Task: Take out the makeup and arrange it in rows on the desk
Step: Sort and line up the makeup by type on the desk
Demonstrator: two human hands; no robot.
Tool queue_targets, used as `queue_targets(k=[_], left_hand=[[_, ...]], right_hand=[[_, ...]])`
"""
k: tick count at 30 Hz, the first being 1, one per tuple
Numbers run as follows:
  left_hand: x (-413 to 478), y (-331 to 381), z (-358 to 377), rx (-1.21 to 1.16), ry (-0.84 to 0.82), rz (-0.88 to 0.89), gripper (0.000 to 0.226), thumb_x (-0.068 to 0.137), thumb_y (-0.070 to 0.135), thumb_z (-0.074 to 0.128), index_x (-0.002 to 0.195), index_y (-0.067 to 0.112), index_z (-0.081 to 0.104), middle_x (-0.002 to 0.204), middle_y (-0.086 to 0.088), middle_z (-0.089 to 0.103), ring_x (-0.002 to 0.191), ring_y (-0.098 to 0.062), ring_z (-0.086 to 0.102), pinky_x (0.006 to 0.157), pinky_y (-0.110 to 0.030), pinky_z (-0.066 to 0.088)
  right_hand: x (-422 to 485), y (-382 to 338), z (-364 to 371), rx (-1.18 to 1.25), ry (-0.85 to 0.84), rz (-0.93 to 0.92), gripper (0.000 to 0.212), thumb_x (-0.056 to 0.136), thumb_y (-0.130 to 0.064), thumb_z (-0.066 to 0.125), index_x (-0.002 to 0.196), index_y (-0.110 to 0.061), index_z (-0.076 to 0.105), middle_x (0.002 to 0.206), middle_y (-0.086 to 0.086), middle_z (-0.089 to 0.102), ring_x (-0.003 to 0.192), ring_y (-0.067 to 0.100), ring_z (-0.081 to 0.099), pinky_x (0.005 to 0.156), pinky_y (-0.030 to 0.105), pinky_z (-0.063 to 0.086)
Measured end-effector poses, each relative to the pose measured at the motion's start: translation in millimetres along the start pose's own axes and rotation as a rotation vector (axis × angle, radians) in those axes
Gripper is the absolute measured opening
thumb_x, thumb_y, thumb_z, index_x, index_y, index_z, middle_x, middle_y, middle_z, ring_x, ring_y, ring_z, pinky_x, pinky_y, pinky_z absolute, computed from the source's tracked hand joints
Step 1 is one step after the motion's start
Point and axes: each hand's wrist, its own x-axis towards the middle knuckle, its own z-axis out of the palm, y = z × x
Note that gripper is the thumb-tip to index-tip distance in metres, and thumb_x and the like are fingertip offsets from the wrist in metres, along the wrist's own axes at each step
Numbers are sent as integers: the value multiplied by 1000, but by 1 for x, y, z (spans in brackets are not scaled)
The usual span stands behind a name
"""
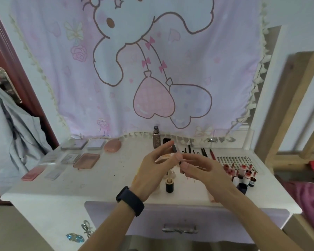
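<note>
Over the middle of the white desk (91, 185), my left hand (152, 169) and my right hand (199, 169) meet around a small dark stick-shaped makeup item (175, 148). The left fingers pinch its upper end, the right fingers pinch its lower end. Flat palettes (86, 161) lie in rows on the desk's left side. A tall brown bottle (156, 137) stands at the back. Below my hands stands a small dark bottle (169, 185). Several red-capped lip products (243, 173) cluster at the right, and pencils and brushes (203, 152) lie behind them.
A purple drawer (185, 221) stands pulled out below the desk's front edge. A pink cartoon cloth (134, 69) hangs behind the desk. A grey garment (11, 133) hangs on the door at the left. A wooden bed frame (297, 115) stands at the right.
</note>
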Motion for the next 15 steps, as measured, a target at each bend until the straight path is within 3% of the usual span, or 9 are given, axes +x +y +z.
queue_targets(k=[2, 8, 12, 15], left_hand=[[0, 0, 0, 13, -22, -8, 63, 74, 61, 77, 132, 46, 59, 130, 14, 65, 117, -14, 64, 101, -43, 51], [1, 12, -1, -181, -75, -69, 50, 89, 22, 71, 137, 13, 58, 117, -7, 72, 107, -22, 70, 90, -34, 57], [2, 14, -2, -235, -82, -104, 46, 91, 21, 68, 134, 6, 59, 115, -12, 72, 107, -26, 70, 86, -32, 57], [2, 14, -2, -256, -86, -130, 37, 92, 23, 67, 125, 7, 65, 110, -14, 73, 104, -29, 70, 85, -36, 58]], right_hand=[[-1, 1, 1, 26, 13, -24, 45, 77, -43, 71, 118, -26, 71, 107, -11, 76, 101, 5, 70, 89, 24, 53], [2, 4, 7, 86, 78, -39, 43, 71, -43, 72, 110, -25, 75, 100, -9, 77, 96, 7, 72, 93, 30, 55], [7, 3, 6, 78, 86, -5, 40, 68, -47, 75, 104, -31, 78, 97, -9, 78, 95, 10, 72, 97, 38, 55], [9, 3, 7, 77, 80, 9, 22, 69, -47, 76, 88, -38, 81, 91, -5, 78, 92, 14, 72, 97, 41, 55]])
